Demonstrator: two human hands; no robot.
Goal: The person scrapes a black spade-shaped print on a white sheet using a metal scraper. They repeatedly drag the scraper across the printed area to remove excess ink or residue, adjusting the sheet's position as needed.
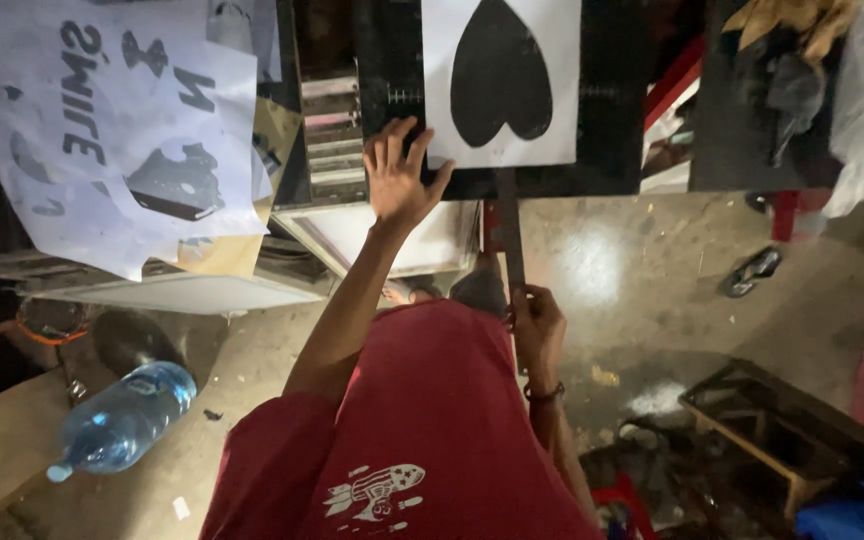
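Currently a long dark bar (510,235), running down from the black board, is being gripped at its lower end by the right hand (537,330), fingers wrapped fully round it; one dark band is being worn on that wrist. The left hand (399,178) is being pressed flat & wide open, fingers spread, nothing held, w/ its fingertips touching the lower left corner of one white sheet (502,85). One black heart shape (500,72), point toward the top of the view, is being shown on that sheet. The sheet is lying on one black board (612,110), approx. centre top, w/ the bar just below its bottom edge.

Both forearms are being stretched out over a red shirt (432,420) w/ one small white print near the bottom of the view.

To the left, several overlapping white sheets (122,140) w/ dark cut-out marks are lying on a work surface; exact count can't be told. One clear plastic bottle (122,420) w/ a blue tint is lying on its side on the concrete floor (632,280), bottom left, well apart from both hands. One dark sandal (750,272) is lying on the floor at right. One wooden frame (782,430) is sitting bottom right, near the right elbow.
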